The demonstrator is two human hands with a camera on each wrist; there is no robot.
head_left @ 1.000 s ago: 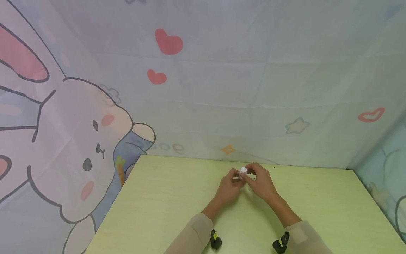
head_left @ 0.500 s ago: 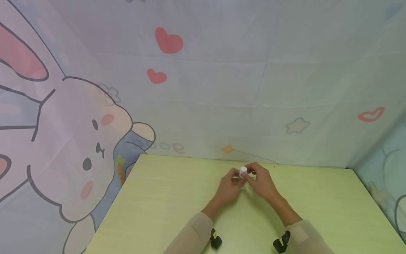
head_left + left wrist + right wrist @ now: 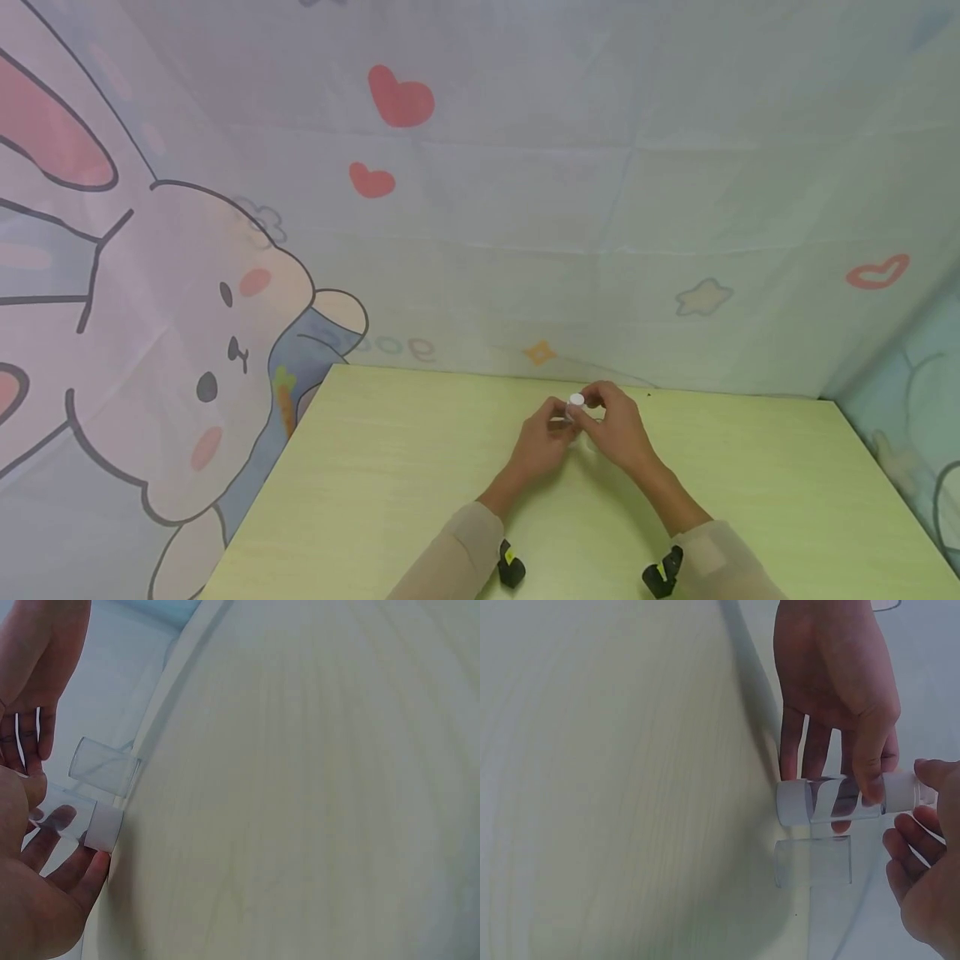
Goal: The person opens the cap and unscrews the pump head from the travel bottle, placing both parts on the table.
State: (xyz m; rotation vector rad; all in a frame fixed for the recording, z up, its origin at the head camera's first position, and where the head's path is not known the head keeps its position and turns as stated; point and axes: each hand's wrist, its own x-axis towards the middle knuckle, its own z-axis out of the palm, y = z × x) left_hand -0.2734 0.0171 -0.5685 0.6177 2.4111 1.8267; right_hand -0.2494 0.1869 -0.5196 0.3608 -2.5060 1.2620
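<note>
A clear cylindrical bottle (image 3: 826,798) with a white base and a white collar stands upright near the table's far edge. My left hand (image 3: 542,442) grips its clear body, with the thumb on one side and the fingers on the other. At the top, my right hand (image 3: 622,429) pinches the bottle's white top (image 3: 576,401) between thumb and fingers. Close beside the bottle, touching neither hand, a clear cylindrical cup or cover (image 3: 814,862) stands on the table. In the head view, the hands hide most of the bottle.
The pale yellow-green table (image 3: 405,467) runs back to a cloth backdrop (image 3: 510,208) printed with a rabbit and hearts. This cloth rises just behind the hands. Black wrist devices (image 3: 512,567) sit at both sleeve cuffs.
The left hand and the bottle stay in place. Fingers of the right hand have shifted very slightly upward at the bottle's top.
</note>
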